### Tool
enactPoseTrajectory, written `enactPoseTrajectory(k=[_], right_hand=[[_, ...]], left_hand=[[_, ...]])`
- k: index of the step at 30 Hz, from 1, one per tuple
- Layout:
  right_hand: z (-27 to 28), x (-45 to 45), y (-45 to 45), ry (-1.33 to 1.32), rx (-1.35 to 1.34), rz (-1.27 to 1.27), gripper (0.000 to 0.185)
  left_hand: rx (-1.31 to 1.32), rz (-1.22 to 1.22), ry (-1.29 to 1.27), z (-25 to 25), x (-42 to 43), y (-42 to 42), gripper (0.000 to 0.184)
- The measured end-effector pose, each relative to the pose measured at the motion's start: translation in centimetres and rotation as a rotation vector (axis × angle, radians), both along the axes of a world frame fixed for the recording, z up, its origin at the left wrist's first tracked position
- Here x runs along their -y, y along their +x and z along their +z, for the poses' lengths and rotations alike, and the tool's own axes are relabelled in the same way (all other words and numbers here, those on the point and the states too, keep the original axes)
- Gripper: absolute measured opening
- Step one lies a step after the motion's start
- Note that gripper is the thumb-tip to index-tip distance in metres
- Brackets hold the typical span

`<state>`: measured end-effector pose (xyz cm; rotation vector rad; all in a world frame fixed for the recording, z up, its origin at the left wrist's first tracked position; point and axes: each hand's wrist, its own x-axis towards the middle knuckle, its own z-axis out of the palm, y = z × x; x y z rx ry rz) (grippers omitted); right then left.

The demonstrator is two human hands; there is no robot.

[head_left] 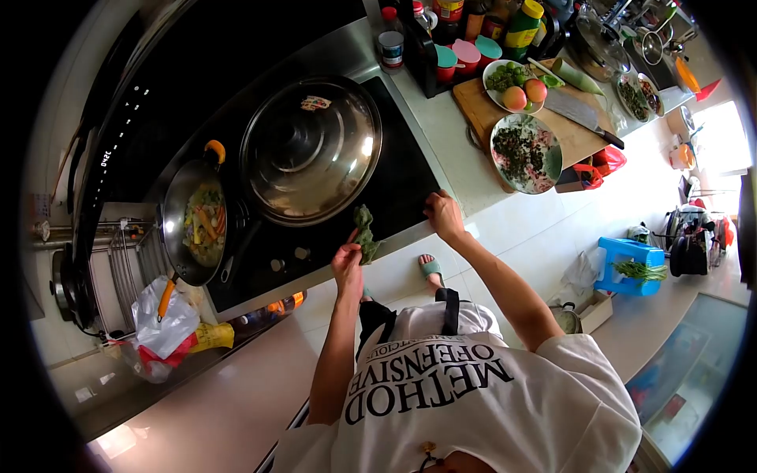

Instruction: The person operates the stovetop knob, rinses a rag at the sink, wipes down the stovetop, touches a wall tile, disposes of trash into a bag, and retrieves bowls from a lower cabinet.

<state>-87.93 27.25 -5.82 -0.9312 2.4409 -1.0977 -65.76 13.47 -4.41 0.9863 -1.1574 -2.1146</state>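
Note:
My left hand (347,262) is closed around a crumpled green cloth (365,235) over the front edge of the black cooktop (404,167). To its right, my right hand (444,214) rests by the cooktop's front right corner, fingers curled in; whatever they may hold is hidden. A large pan with a domed metal lid (311,162) sits on the cooktop, just beyond the cloth. On the left side is an uncovered frying pan (206,260) with orange handles, containing sliced vegetables in liquid.
A cutting board (473,106) holds a cleaver (574,109) and a plate of fruit (505,76). Close by is a plate of chopped food (527,154). Bottles and jars (520,31) line the back. A blue stool (629,264) stands at right, plastic bags (164,319) at left.

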Motion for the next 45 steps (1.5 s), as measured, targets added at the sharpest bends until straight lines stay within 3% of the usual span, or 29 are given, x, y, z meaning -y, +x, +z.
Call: enactPoseTrajectory(k=[6, 9, 12, 13, 17, 23, 27, 31, 45], right_hand=[[-1.9, 0.3, -0.2, 0.123, -0.120, 0.037, 0.005], [-2.2, 0.7, 0.1, 0.159, -0.187, 0.052, 0.003], [-2.3, 0.8, -0.1, 0.136, -0.182, 0.075, 0.003], [-2.4, 0.6, -0.4, 0.123, -0.156, 0.087, 0.003], [-1.4, -2.0, -1.6, -0.141, 0.039, 0.068, 0.004], [0.7, -5.2, -1.4, -0.156, 0.191, -0.127, 0.004], [0.5, -3.6, -0.7, -0.211, 0.123, -0.101, 0.007], [-0.1, -1.8, -0.1, 0.031, -0.013, -0.008, 0.006], [-0.2, -1.1, -0.3, 0.228, -0.183, 0.153, 0.011]], left_hand=[[0.013, 0.074, -0.149, 0.7, -1.3, 0.6, 0.015], [0.208, 0.046, -0.412, 1.4, -1.2, -0.5, 0.023], [0.640, -0.279, -1.003, -0.3, -0.5, 0.0, 0.043], [0.702, -0.359, -1.012, -0.5, -0.6, 0.0, 0.057], [0.712, -0.464, -1.122, -0.6, -0.6, -0.8, 0.068], [0.619, -0.522, -1.335, -2.4, 0.6, -1.1, 0.075], [0.662, -0.560, -1.313, -1.8, 0.4, -1.2, 0.073], [0.703, -0.597, -1.286, -1.3, 0.8, -1.2, 0.068], [0.716, -0.630, -1.264, 0.3, -0.3, -0.7, 0.058]])
